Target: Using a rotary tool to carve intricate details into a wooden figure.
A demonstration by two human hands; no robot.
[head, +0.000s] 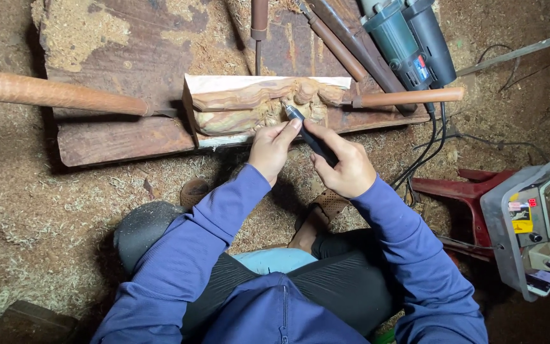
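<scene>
Right hand: the right hand (pixel 346 167) is closed around a slim dark rotary tool (pixel 308 134), held like a pen, its tip set against the carving.
Left hand: the left hand (pixel 271 149) has its fingers curled, thumb and fingertips pinching the rotary tool near its tip and steadying it; the heel of the hand lies just below the carving's lower edge.
Carving: a carved wood block (pixel 257 107) stands on its long edge on a rough dark plank (pixel 122 137), relief side facing the person, pale cut faces on top and at the left end.
Left side: a long wooden-handled chisel (pixel 62 94) lies across the plank, its metal end touching the block's left end.
Right side: a second wooden-handled chisel (pixel 408 97) lies with its blade end against the block's right end.
Behind the block: more long-handled tools (pixel 338 48) and a green-grey power grinder (pixel 405 41) lie on the plank, close behind the carving; the grinder's black cords (pixel 429 143) trail down to the right of the right hand.
Ground: sawdust and shavings (pixel 27 210) cover everything around.
Far right: a grey boxy device (pixel 529 226) rests on a red stool (pixel 459 191), well apart from the hands.
</scene>
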